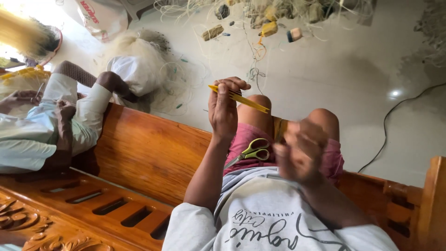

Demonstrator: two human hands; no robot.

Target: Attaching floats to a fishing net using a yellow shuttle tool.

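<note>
My left hand [224,108] pinched the yellow netting needle [239,97] above my knees; thin, light, stiff plastic, best gripped mid-shaft. My right hand [301,151] was blurred; fingers unreadable.

Scissors [251,152] on lap between hands, netting needle [239,97] above, net pile [278,11] on floor beyond

The yellow netting needle [239,98] is sitting pinched in the fingers of the left hand [224,109], long, flat and thin (plastic, looks like), pointing out sideways and a bit tilted, hovering just above the knee.
</note>
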